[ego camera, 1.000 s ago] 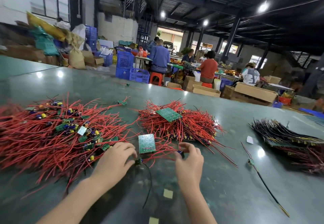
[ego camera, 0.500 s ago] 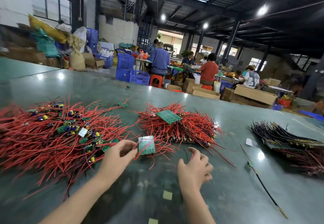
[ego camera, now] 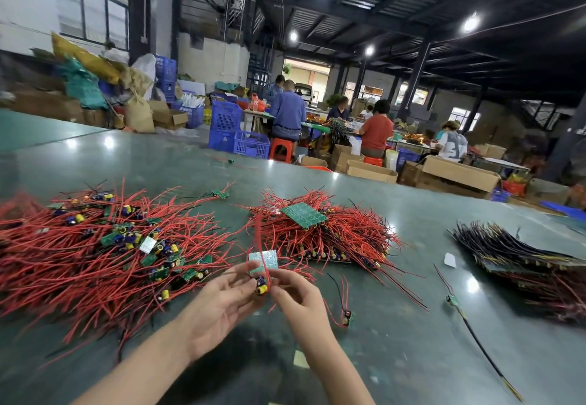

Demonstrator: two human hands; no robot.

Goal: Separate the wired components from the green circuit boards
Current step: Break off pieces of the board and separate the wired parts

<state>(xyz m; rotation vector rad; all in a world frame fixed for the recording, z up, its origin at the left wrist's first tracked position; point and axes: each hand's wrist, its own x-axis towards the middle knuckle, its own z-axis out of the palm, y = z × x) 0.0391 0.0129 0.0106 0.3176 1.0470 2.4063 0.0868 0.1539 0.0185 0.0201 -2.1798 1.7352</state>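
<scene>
Bare table (ego camera: 396, 357) near; red wire piles (ego camera: 95, 262) left, (ego camera: 333, 233) ahead; black bundle (ego camera: 513, 252) right.

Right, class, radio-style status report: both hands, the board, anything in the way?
Left hand and right hand both pinching one green board, raised off the table. Red wires looping up between them. Nothing in the way.

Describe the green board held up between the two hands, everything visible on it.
The small green circuit board is a pale green rectangle with fine light markings, held above the table near the two red wire heaps. Red wires loop up from it, and a blue and yellow component hangs at its lower edge. The left hand pinches it from the left; the right hand pinches the wire by the component.
</scene>
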